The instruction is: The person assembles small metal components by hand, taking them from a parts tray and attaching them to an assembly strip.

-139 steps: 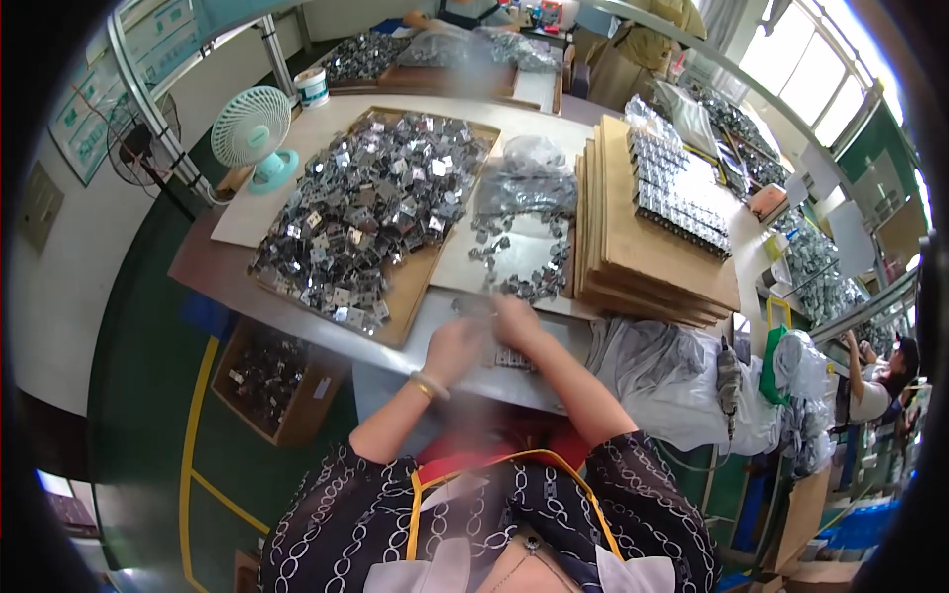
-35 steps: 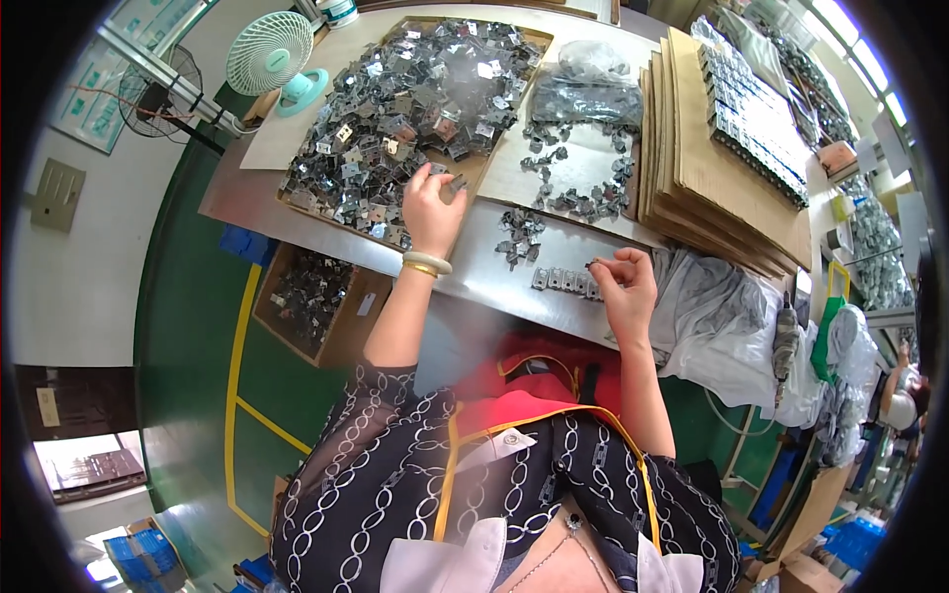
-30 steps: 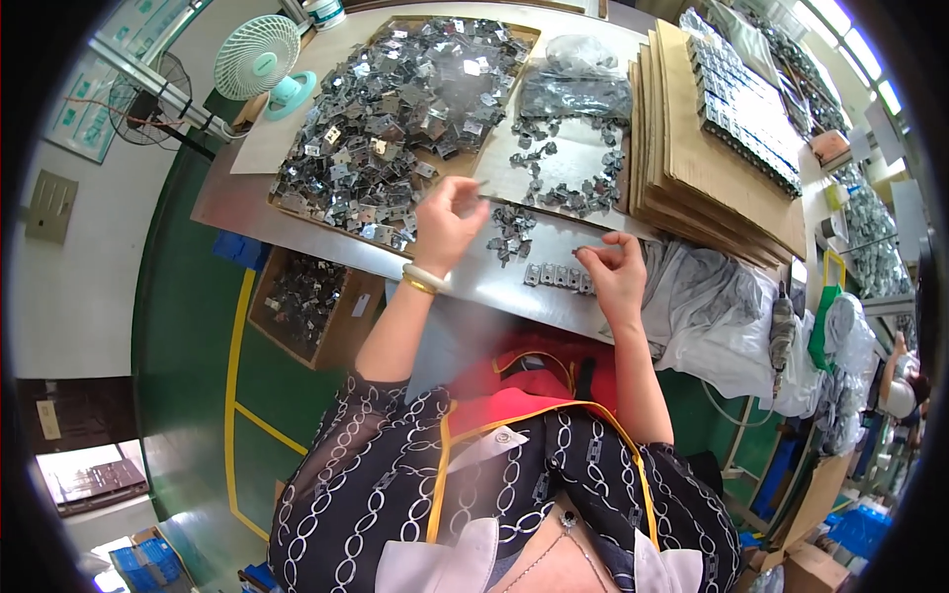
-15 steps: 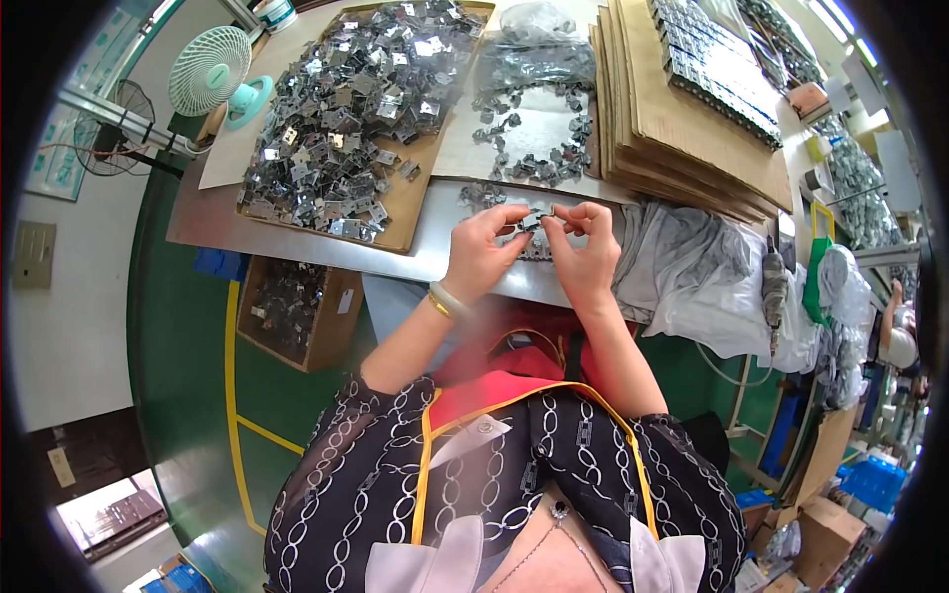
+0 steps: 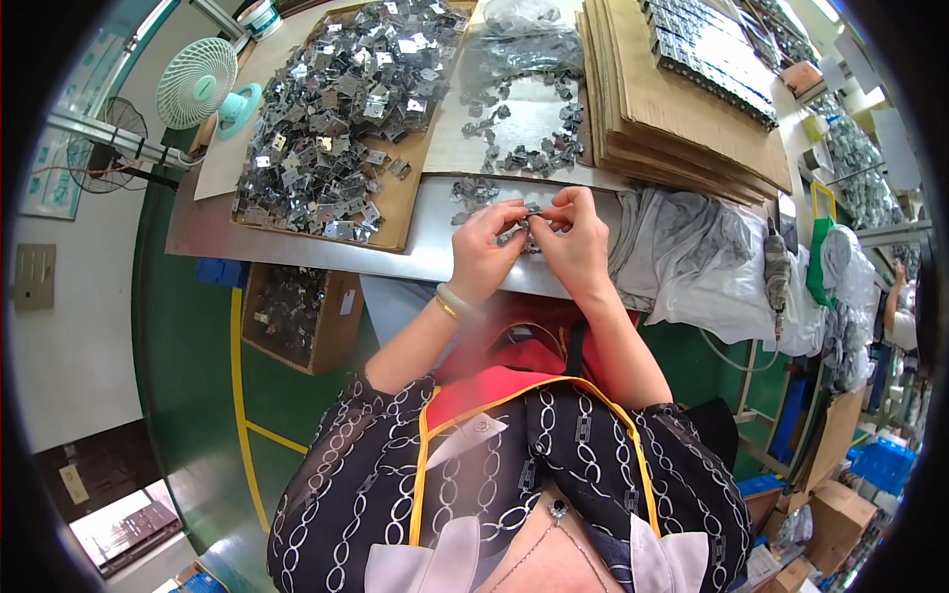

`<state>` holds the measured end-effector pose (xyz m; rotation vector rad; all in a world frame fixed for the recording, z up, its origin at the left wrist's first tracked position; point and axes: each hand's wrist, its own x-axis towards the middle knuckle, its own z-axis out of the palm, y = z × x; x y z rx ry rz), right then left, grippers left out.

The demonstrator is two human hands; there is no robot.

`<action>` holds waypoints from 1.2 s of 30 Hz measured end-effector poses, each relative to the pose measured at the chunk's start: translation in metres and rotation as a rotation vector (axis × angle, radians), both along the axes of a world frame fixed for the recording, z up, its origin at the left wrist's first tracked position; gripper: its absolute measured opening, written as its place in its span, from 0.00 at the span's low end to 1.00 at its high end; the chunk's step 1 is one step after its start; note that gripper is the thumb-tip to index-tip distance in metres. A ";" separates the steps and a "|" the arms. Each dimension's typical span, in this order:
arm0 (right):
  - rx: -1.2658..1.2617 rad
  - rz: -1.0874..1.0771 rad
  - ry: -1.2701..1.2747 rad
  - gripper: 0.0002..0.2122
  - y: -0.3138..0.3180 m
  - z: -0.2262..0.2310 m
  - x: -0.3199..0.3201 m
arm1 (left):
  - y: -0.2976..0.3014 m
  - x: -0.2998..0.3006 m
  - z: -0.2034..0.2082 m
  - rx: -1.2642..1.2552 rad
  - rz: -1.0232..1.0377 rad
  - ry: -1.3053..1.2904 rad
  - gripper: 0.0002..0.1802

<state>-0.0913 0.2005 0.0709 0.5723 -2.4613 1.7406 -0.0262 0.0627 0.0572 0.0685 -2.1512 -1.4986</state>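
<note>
Close together over the metal table's front edge, my left hand (image 5: pixel 484 251) and my right hand (image 5: pixel 575 242) pinch a small dark metal piece (image 5: pixel 531 211) between their fingertips. The fingers cover most of it, so its exact shape cannot be made out. Just beyond the left fingers lie small metal clips (image 5: pixel 474 192), with more clips (image 5: pixel 539 156) scattered on a white sheet farther back. To the left, a big heap of flat shiny metal plates (image 5: pixel 346 128) covers a cardboard sheet (image 5: pixel 400 222).
Stacked cardboard sheets (image 5: pixel 682 148) at the right carry rows of metal parts (image 5: pixel 707 49). Grey and white cloths (image 5: pixel 682 257) hang over the edge beside a hanging tool (image 5: pixel 774 272). A green fan (image 5: pixel 198 84) stands back left. Below the table sits a box of metal parts (image 5: pixel 297 316).
My right hand has moved slightly left, its fingers closing in over the metal piece. The two hands are nearer each other, and the piece is more hidden than before.
</note>
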 end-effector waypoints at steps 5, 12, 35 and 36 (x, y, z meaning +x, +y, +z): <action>0.083 0.028 -0.045 0.15 0.002 0.012 -0.001 | 0.004 0.000 -0.004 0.063 -0.006 -0.005 0.16; 0.148 0.083 0.023 0.13 0.005 0.015 -0.005 | 0.006 0.000 -0.005 0.111 -0.011 0.024 0.15; -0.049 0.426 -0.235 0.15 0.040 -0.035 -0.002 | -0.002 0.023 -0.002 -0.267 -0.174 0.351 0.18; -0.048 0.430 -0.237 0.15 0.040 -0.040 0.004 | -0.002 0.028 -0.003 -0.267 -0.170 0.349 0.18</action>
